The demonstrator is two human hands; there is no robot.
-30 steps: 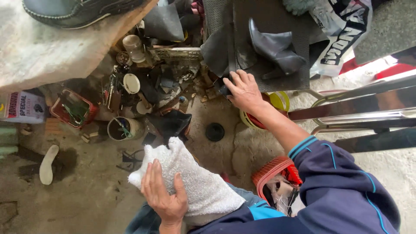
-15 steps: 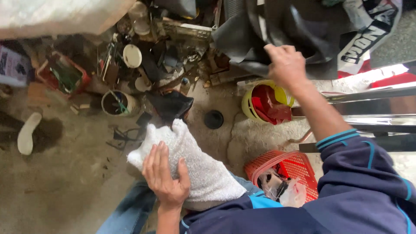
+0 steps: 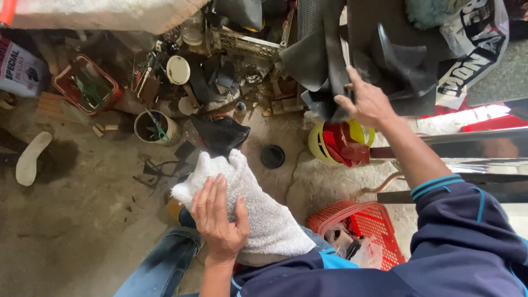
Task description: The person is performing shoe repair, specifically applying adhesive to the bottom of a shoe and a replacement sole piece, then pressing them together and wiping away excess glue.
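My left hand (image 3: 220, 220) lies flat, fingers apart, on a white towel (image 3: 264, 220) draped over my knee. My right hand (image 3: 371, 104) reaches up and forward into a pile of black rubber sheets (image 3: 396, 60), with thumb and fingers pinched on the edge of one sheet (image 3: 335, 77). A dark blue sleeve with light blue trim covers that arm. Just beyond the towel a black leather piece (image 3: 220, 135) lies on the ground.
A yellow bucket (image 3: 318, 144) holding red scraps stands below my right hand. A red plastic basket (image 3: 374, 225) sits by my right leg. On the concrete are a round black lid (image 3: 272, 157), a tin can (image 3: 151, 126), a red tray (image 3: 85, 82) and a white sole (image 3: 33, 157). Metal rails (image 3: 467, 137) run at right.
My right hand has risen from beside the yellow bucket up to the black rubber sheets and closed on one. My left hand stays on the towel.
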